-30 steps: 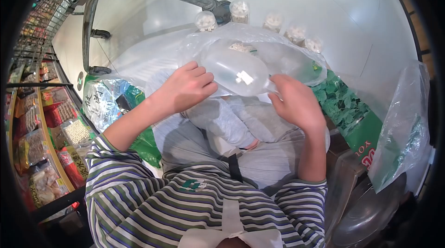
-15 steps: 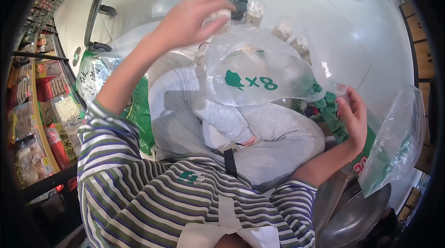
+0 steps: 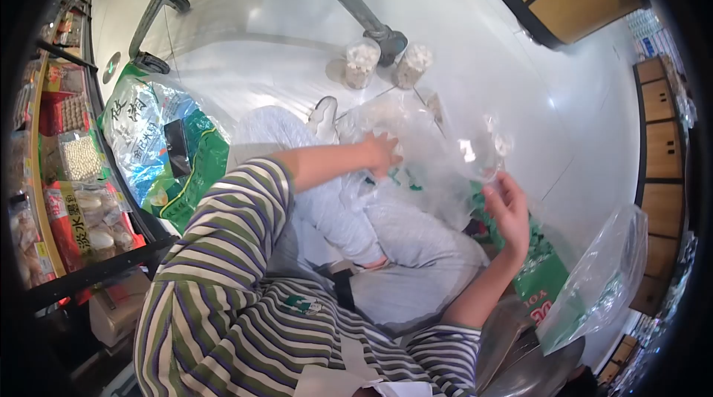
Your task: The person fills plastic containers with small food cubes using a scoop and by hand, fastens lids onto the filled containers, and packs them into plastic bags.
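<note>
Above the lap (image 3: 416,271) in the head view, spreading a clear plastic bag (image 3: 431,150) seems in hand: the left hand (image 3: 382,154) rests splayed against it, grasping nothing; the right hand's (image 3: 510,207) grip appears pinched on its edge. Next calls for sure hold. Beyond, clear tubs (image 3: 359,77) contain white pieces (image 3: 363,54).

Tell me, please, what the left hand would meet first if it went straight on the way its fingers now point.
The left hand would most likely meet the clear plastic bag first; depth is unclear, and its fingertips may already be touching it.
</note>
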